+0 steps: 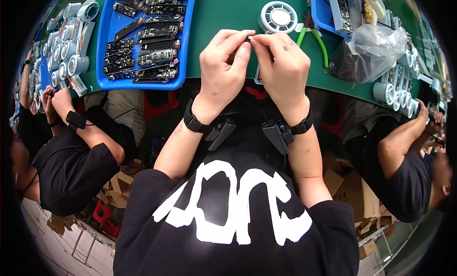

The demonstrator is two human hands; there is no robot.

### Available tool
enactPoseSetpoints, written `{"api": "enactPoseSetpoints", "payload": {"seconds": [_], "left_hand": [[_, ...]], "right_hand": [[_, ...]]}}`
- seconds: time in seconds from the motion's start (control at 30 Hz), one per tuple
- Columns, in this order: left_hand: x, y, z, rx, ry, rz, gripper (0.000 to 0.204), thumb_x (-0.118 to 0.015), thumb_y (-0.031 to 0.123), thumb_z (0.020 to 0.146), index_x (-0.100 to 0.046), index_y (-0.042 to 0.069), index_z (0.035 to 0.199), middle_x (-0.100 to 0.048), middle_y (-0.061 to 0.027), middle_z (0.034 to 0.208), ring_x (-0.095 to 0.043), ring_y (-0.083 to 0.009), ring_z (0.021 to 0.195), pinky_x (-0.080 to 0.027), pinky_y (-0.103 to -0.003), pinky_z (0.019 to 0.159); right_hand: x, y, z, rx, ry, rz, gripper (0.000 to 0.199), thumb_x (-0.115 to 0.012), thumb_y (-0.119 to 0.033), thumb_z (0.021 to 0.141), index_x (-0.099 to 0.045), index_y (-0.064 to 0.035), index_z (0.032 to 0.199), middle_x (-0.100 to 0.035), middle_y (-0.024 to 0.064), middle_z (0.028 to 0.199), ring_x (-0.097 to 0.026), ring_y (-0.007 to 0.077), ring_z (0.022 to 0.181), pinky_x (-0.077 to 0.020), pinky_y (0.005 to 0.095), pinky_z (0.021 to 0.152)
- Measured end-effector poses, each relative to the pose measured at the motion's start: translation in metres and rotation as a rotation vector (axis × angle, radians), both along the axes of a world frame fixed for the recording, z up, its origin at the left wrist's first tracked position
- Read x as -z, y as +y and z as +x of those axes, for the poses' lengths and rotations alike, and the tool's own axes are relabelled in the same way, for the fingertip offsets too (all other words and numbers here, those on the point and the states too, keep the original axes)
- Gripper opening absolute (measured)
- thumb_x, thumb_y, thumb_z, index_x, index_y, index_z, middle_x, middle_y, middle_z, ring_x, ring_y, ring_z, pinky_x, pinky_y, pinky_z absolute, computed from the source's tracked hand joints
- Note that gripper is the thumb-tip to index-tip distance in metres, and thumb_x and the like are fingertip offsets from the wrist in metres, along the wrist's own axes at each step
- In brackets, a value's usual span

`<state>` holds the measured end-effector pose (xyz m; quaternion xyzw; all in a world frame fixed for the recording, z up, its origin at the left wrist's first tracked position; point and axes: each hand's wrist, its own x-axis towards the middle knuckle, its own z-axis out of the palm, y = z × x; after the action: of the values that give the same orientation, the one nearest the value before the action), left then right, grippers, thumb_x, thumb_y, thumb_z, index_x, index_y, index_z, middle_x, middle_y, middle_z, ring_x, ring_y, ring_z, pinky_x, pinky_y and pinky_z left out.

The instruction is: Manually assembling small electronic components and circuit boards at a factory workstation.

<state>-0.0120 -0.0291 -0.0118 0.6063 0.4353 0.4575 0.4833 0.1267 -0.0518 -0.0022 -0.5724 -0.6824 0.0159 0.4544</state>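
Note:
Above the near edge of the green table (223,9), my left hand (223,66) and my right hand (283,69) meet at the fingertips. Both are closed in a pinch around a tiny pale piece (250,38), too small to name and partly covered by the fingers. Just beyond my right hand lies a light-blue round fan housing (278,17) with a spoked grille; my right hand hides its lower part. Beside it rest green-handled cutting pliers (312,34), handles spread toward me.
A blue tray (101,62) of black circuit-board modules (157,40) stands at left. Stacked light-blue fan housings (66,47) lie farther left. To the right are another blue tray (320,15) and a clear plastic bag (369,52) of small dark parts. Co-workers sit on both sides.

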Motion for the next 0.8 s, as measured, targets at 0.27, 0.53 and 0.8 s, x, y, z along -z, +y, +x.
{"api": "enactPoseSetpoints", "payload": {"seconds": [0.27, 0.53, 0.8], "left_hand": [[0.001, 0.001, -0.01, 0.07, 0.093, 0.119, 0.029, -0.059, -0.004, 0.092, -0.072, 0.001, 0.117, -0.066, -0.0095, 0.101, -0.062, -0.0142, 0.073, -0.049, -0.027, 0.063], [0.004, 0.001, -0.012, 0.171, 0.065, 0.108, 0.029, -0.057, -0.004, 0.094, -0.07, -0.001, 0.119, -0.062, -0.0082, 0.103, -0.059, -0.0123, 0.072, -0.048, -0.026, 0.062], [-0.014, -0.014, 0.005, 0.082, 0.073, 0.047, 0.035, -0.059, -0.003, 0.091, -0.067, -0.002, 0.125, -0.062, -0.01, 0.104, -0.061, -0.0155, 0.079, -0.05, -0.028, 0.07]], "right_hand": [[-0.012, 0.008, 0.017, -0.153, 0.077, -0.083, 0.009, -0.079, -0.006, 0.084, -0.073, -0.0019, 0.089, -0.072, 0.0084, 0.079, -0.069, 0.0196, 0.067, -0.0513, 0.0279, 0.058], [-0.009, 0.007, 0.025, -0.223, 0.137, -0.135, 0.01, -0.08, -0.005, 0.082, -0.074, -0.0012, 0.089, -0.072, 0.0079, 0.077, -0.068, 0.0172, 0.065, -0.051, 0.0261, 0.058], [0.003, 0.001, 0.019, -0.077, 0.193, -0.05, 0.01, -0.078, -0.002, 0.085, -0.074, -0.0008, 0.094, -0.071, 0.0069, 0.081, -0.068, 0.0135, 0.069, -0.0511, 0.0248, 0.061]]}}
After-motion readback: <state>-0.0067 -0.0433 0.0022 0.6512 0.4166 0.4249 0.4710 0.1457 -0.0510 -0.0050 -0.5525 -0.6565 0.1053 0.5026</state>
